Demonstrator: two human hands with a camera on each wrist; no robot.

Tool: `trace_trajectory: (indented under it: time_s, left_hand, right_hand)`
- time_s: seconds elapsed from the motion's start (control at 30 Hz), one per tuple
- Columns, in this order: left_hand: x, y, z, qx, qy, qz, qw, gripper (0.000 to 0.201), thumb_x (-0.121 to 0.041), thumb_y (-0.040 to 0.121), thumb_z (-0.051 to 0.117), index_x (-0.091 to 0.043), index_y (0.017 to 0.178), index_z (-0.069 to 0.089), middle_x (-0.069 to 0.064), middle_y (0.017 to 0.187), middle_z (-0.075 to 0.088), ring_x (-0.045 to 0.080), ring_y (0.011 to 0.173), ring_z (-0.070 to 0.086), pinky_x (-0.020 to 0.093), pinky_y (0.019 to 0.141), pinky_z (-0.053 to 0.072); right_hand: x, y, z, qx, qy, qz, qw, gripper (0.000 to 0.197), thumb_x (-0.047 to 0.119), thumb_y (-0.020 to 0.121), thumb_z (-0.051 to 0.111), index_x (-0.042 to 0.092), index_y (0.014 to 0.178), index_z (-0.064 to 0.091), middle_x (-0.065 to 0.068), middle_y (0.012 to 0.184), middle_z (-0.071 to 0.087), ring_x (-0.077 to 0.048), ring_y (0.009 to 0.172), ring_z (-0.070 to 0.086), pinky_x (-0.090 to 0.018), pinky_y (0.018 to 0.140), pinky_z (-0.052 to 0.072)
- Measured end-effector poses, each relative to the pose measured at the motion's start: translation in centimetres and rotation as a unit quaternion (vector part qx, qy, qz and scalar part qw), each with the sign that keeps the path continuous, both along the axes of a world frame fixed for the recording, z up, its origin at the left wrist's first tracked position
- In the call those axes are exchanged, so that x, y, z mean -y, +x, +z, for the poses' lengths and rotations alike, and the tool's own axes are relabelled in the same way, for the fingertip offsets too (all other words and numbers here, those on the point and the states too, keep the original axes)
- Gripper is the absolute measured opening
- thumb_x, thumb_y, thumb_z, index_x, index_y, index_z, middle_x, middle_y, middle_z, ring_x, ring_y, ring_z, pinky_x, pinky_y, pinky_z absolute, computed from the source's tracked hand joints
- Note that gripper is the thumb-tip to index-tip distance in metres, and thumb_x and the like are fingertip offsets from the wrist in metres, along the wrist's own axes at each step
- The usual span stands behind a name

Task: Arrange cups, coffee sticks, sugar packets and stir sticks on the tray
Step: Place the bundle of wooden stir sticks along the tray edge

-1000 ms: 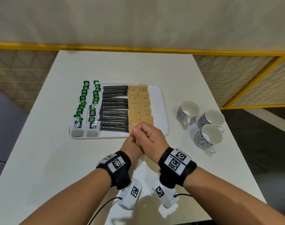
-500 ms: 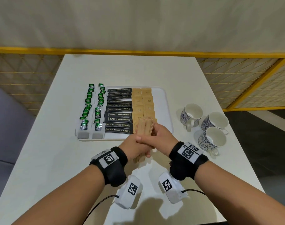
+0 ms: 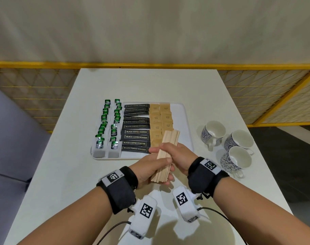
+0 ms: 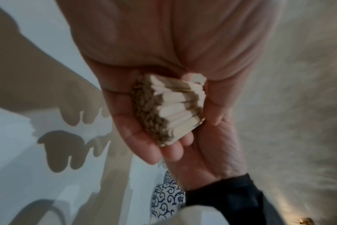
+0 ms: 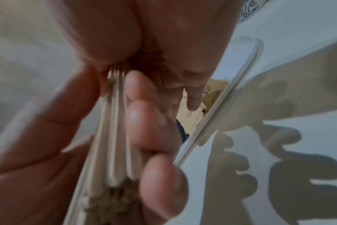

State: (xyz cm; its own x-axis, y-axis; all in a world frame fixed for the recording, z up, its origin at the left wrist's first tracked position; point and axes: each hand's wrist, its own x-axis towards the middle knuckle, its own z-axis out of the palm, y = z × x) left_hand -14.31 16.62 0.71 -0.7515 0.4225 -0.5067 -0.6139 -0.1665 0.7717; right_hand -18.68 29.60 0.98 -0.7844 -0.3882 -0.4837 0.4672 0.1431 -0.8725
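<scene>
Both hands (image 3: 161,161) clutching stir sticks (image 3: 166,152)

On the white rectangular tray (image 3: 187,117), left to right: green-topped sachets (image 3: 109,124), black coffee sticks (image 3: 135,127), tan sugar packets (image 3: 160,119). Right of it, three patterned ceramic cups (image 3: 228,145).

White table (image 3: 147,85) before a beige wall (image 3: 150,29), yellow-railed lattice fence (image 3: 256,89), grey seat (image 3: 11,138).

The black coffee sticks (image 3: 135,131) on the tray each read "BLACK COFFEE POWDER" in pale capitals. The tan sugar packets (image 3: 161,117) and green sachets (image 3: 113,129) carry print too small to read.
</scene>
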Motion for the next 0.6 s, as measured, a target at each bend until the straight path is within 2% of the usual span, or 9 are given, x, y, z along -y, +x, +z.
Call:
trace_trajectory:
  time_s: [0.07, 0.13, 0.2, 0.3, 0.37, 0.4, 0.47, 0.5, 0.6]
  left_hand:
    - [0.3, -0.1, 0.2, 0.008, -0.010, 0.011, 1.000, 0.014, -0.020, 0.099, 0.046, -0.009, 0.103, 0.053, 0.005, 0.078, 0.060, 0.017, 0.061, 0.063, 0.031, 0.058, 0.056]
    - [0.5, -0.3, 0.4, 0.007, -0.013, 0.018, 1.000, 0.016, -0.023, 0.100, 0.044, -0.011, 0.107, 0.052, 0.005, 0.079, 0.059, 0.015, 0.060, 0.062, 0.029, 0.057, 0.056]
    - [0.7, -0.6, 0.5, 0.009, -0.011, 0.022, 1.000, 0.017, -0.023, 0.101, 0.041, -0.012, 0.109, 0.051, 0.005, 0.079, 0.057, 0.014, 0.059, 0.061, 0.029, 0.057, 0.056]
    - [1.1, -1.0, 0.6, 0.008, 0.000, 0.030, 1.000, 0.021, -0.024, 0.102, 0.039, -0.013, 0.117, 0.051, 0.007, 0.082, 0.060, 0.016, 0.063, 0.063, 0.031, 0.061, 0.057]
    - [1.3, -1.3, 0.5, 0.004, 0.012, 0.034, 0.999, 0.025, -0.025, 0.102, 0.039, -0.013, 0.119, 0.052, 0.009, 0.086, 0.063, 0.017, 0.068, 0.066, 0.035, 0.066, 0.058]
    - [1.4, -1.4, 0.5, 0.006, 0.020, 0.037, 0.999, 0.025, -0.025, 0.101, 0.039, -0.013, 0.119, 0.053, 0.010, 0.088, 0.065, 0.018, 0.070, 0.068, 0.036, 0.068, 0.058]
    - [1.5, -1.6, 0.1, 0.014, 0.034, 0.048, 0.998, 0.026, -0.024, 0.102, 0.038, -0.013, 0.121, 0.053, 0.012, 0.094, 0.067, 0.022, 0.075, 0.069, 0.039, 0.070, 0.059]
    - [1.6, -1.7, 0.0, 0.019, 0.040, 0.055, 0.998, 0.027, -0.024, 0.102, 0.039, -0.014, 0.123, 0.053, 0.014, 0.098, 0.068, 0.024, 0.078, 0.070, 0.040, 0.071, 0.059]
    - [1.9, -2.2, -0.5, 0.021, 0.043, 0.070, 0.996, 0.028, -0.023, 0.102, 0.039, -0.015, 0.126, 0.051, 0.017, 0.103, 0.068, 0.029, 0.083, 0.070, 0.045, 0.073, 0.059]
  right_hand:
    - [0.3, -0.2, 0.0, 0.008, 0.000, -0.008, 1.000, 0.030, 0.028, 0.091, 0.053, 0.007, 0.101, 0.072, -0.005, 0.100, 0.074, -0.038, 0.092, 0.060, -0.051, 0.095, 0.047]
    - [0.7, -0.4, 0.0, 0.013, -0.001, -0.012, 1.000, 0.032, 0.030, 0.093, 0.055, 0.005, 0.103, 0.071, -0.005, 0.097, 0.075, -0.035, 0.085, 0.057, -0.048, 0.081, 0.052]
    - [1.1, -0.4, 0.3, 0.014, -0.007, -0.017, 1.000, 0.033, 0.031, 0.093, 0.056, 0.004, 0.104, 0.070, -0.006, 0.091, 0.075, -0.028, 0.067, 0.057, -0.035, 0.061, 0.047]
    - [1.4, -0.6, 0.1, 0.017, -0.025, -0.036, 0.999, 0.030, 0.029, 0.094, 0.056, 0.005, 0.104, 0.070, -0.014, 0.087, 0.073, -0.015, 0.054, 0.059, -0.030, 0.061, 0.045]
    - [1.5, -0.8, -0.1, 0.018, -0.045, -0.046, 0.998, 0.029, 0.027, 0.096, 0.054, 0.006, 0.108, 0.069, -0.017, 0.098, 0.071, -0.017, 0.062, 0.065, -0.027, 0.060, 0.051]
    - [1.5, -1.0, -0.3, 0.021, -0.055, -0.048, 0.997, 0.028, 0.026, 0.096, 0.053, 0.006, 0.110, 0.068, -0.017, 0.103, 0.071, -0.022, 0.071, 0.069, -0.030, 0.063, 0.056]
    - [1.6, -1.3, -0.7, 0.027, -0.055, -0.048, 0.997, 0.026, 0.027, 0.096, 0.053, 0.011, 0.109, 0.069, -0.015, 0.107, 0.071, -0.032, 0.092, 0.069, -0.044, 0.081, 0.057]
    - [1.7, -1.3, -0.6, 0.030, -0.045, -0.052, 0.997, 0.025, 0.027, 0.096, 0.053, 0.012, 0.109, 0.069, -0.014, 0.104, 0.072, -0.033, 0.093, 0.068, -0.046, 0.081, 0.055]
    - [1.9, -1.6, -0.7, 0.022, -0.012, -0.085, 0.996, 0.023, 0.025, 0.095, 0.052, 0.010, 0.108, 0.065, -0.009, 0.078, 0.070, -0.025, 0.064, 0.065, -0.032, 0.053, 0.048]
